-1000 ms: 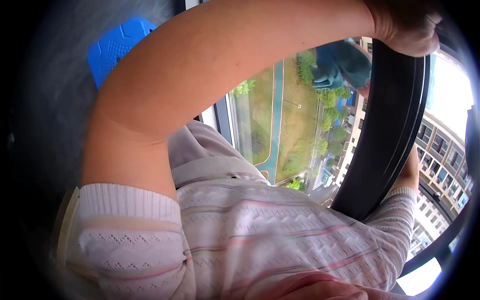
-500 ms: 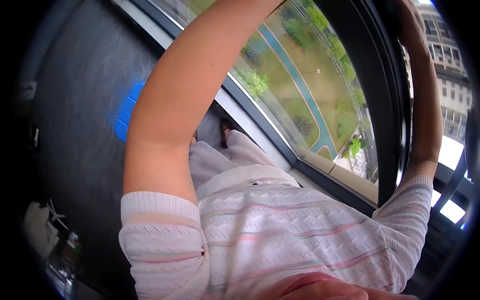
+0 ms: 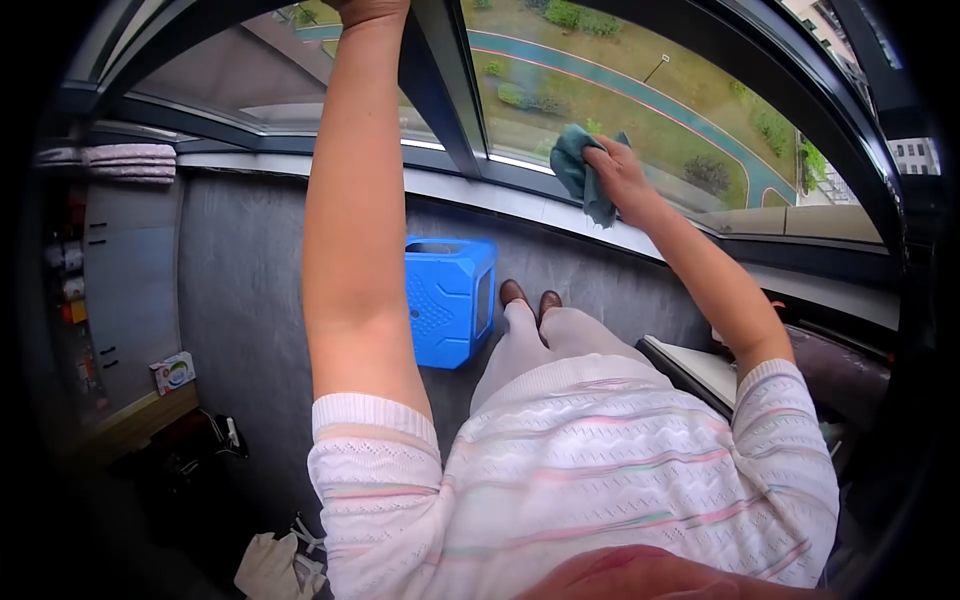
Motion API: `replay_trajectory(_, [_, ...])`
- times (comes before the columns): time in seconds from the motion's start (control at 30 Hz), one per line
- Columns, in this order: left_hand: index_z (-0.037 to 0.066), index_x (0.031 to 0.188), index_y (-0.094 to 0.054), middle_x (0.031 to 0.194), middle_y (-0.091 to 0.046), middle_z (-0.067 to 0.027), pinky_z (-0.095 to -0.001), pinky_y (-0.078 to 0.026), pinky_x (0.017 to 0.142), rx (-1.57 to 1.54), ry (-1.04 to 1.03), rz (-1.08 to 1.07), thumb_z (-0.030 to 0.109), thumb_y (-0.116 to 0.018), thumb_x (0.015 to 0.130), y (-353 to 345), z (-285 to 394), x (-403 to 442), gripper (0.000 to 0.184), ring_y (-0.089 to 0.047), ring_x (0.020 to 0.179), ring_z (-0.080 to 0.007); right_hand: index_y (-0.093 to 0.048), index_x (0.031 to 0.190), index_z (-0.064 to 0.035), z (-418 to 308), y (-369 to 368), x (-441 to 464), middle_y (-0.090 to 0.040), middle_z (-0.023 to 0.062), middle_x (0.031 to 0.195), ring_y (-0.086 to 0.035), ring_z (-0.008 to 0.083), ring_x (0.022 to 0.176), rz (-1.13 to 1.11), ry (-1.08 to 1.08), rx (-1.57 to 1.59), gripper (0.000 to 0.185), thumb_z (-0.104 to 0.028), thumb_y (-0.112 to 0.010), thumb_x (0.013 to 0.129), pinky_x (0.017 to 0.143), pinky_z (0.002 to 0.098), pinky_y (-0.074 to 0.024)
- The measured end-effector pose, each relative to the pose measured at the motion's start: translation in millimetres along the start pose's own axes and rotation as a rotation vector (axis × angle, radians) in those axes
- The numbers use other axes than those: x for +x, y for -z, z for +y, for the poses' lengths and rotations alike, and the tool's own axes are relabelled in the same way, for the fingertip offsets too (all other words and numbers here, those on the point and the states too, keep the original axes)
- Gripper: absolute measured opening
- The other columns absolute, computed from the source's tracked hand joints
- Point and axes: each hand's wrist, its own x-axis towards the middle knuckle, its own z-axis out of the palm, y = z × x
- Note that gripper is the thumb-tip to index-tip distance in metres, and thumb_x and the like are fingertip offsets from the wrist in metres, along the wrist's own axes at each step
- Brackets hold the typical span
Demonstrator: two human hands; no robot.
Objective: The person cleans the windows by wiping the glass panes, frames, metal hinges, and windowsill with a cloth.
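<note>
Head view: the right hand (image 3: 622, 180) is gripping a bunched teal cloth (image 3: 575, 165) in front of the far window (image 3: 590, 75), right of the dividing post (image 3: 440, 80); whether the cloth is touching the glass is unclear. The left hand (image 3: 372, 9) is extending to the far edge, mostly cut off, so I cannot tell its grip. Left of the shoes (image 3: 513, 291), a blue stool (image 3: 445, 315) is standing.

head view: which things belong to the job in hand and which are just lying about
Likely the job:
green cloth, in the right hand
window behind it

Seemingly lying about:
small box
pale fabric, bottom left
blue stool, though it may serve for standing
</note>
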Motion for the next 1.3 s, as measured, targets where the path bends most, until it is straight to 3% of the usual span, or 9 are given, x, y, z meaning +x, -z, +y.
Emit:
replay_trajectory(0.1, [-0.001, 0.14, -0.025, 0.14, -0.032, -0.0279, -0.0481, -0.022, 0.108, -0.031, -0.055, 0.013, 0.013, -0.055, 0.069, -5, -10, -4, 0.079, -0.029, 0.13, -0.0424, -0.058, 0.099, -0.008, 68, 25, 27, -0.06, 0.0003, 0.085, -0.058, 0.0123, 0.076, 0.141, -0.289, 0.426, 0.016, -0.015, -0.047, 0.091, 0.068, 0.0304, -0.0489])
replay_trajectory(0.37, [-0.002, 0.139, -0.029, 0.139, -0.033, -0.0273, -0.0415, -0.024, 0.109, -0.175, -0.143, 0.076, 0.006, -0.054, 0.07, 1, -12, 0, 0.074, -0.032, 0.129, -0.0403, -0.057, 0.099, -0.0097, 28, -42, 79, -0.057, 0.0009, 0.082, -0.055, 0.0116, 0.076, 0.054, -0.033, 0.459, 0.014, -0.017, -0.049, 0.089, 0.066, 0.0291, -0.0463])
replay_trajectory(0.43, [0.001, 0.14, -0.023, 0.14, -0.029, -0.0261, -0.0444, -0.022, 0.109, -0.178, -0.165, 0.029, 0.006, -0.061, 0.066, -1, -20, 5, 0.083, -0.029, 0.131, -0.0392, -0.054, 0.091, -0.0063, 1, -72, 105, -0.058, 0.0083, 0.074, -0.055, 0.0222, 0.064, 0.135, 0.279, 0.312, 0.013, -0.016, -0.048, 0.086, 0.058, 0.0342, -0.0453])
replay_trajectory(0.57, [0.002, 0.145, -0.008, 0.14, -0.024, -0.0248, -0.0431, -0.014, 0.111, -0.098, -0.2, -0.121, 0.002, -0.068, 0.057, -1, -42, 10, 0.107, -0.028, 0.133, -0.0383, -0.053, 0.101, -0.0015, -55, -128, 142, -0.058, 0.0228, 0.095, -0.054, 0.0397, 0.087, 0.509, 0.859, -0.081, 0.024, -0.009, -0.053, 0.078, 0.073, 0.0436, -0.0438])
replay_trajectory(0.77, [0.001, 0.143, -0.013, 0.133, -0.034, -0.0212, -0.037, -0.019, 0.112, -0.195, -0.203, -0.121, -0.006, -0.061, 0.058, 1, -35, 9, 0.098, -0.039, 0.124, -0.0349, -0.046, 0.114, 0.006, -62, -165, 143, -0.05, 0.0239, 0.111, -0.045, 0.0428, 0.106, 0.783, 0.997, -0.345, 0.044, 0.001, -0.053, 0.07, 0.085, 0.0483, -0.0392])
replay_trajectory(0.8, [0.0, 0.145, -0.003, 0.147, -0.013, -0.0255, -0.0468, -0.003, 0.113, -0.259, -0.114, -0.194, 0.0, -0.061, 0.065, 7, -25, 5, 0.098, -0.011, 0.139, -0.0377, -0.044, 0.117, 0.0067, -56, -162, 144, -0.049, 0.0257, 0.114, -0.045, 0.0442, 0.108, 0.739, 1.019, -0.343, 0.048, 0.002, -0.053, 0.07, 0.089, 0.0487, -0.0376])
replay_trajectory(0.87, [-0.002, 0.144, -0.005, 0.142, -0.021, -0.0272, -0.0416, -0.012, 0.113, -0.383, -0.236, -0.178, -0.004, -0.058, 0.065, 3, -34, 8, 0.096, -0.027, 0.133, -0.0379, -0.04, 0.124, 0.0079, -43, -154, 146, -0.047, 0.0291, 0.12, -0.044, 0.047, 0.111, 0.65, 1.066, -0.334, 0.056, 0.005, -0.052, 0.07, 0.098, 0.0495, -0.0343])
replay_trajectory(1.23, [-0.007, 0.143, 0.001, 0.148, -0.001, -0.0283, -0.0389, 0.006, 0.112, -0.635, -0.034, -0.302, 0.006, -0.055, 0.083, 22, -11, -5, 0.083, 0.004, 0.14, -0.0362, -0.04, 0.131, 0.001, 105, -173, 201, -0.047, 0.0293, 0.123, -0.045, 0.0434, 0.116, 0.831, 0.733, -0.255, 0.055, 0.0, -0.043, 0.076, 0.1, 0.0424, -0.0371])
replay_trajectory(1.3, [-0.006, 0.143, 0.0, 0.148, 0.0, -0.0288, -0.0408, 0.004, 0.112, -0.542, -0.081, -0.324, 0.011, -0.053, 0.086, 24, -15, -9, 0.08, 0.005, 0.14, -0.0368, -0.044, 0.123, 0.0025, 99, -156, 191, -0.051, 0.0279, 0.118, -0.047, 0.0434, 0.111, 0.593, 0.387, -0.164, 0.049, 0.0, -0.043, 0.075, 0.097, 0.0439, -0.0381])
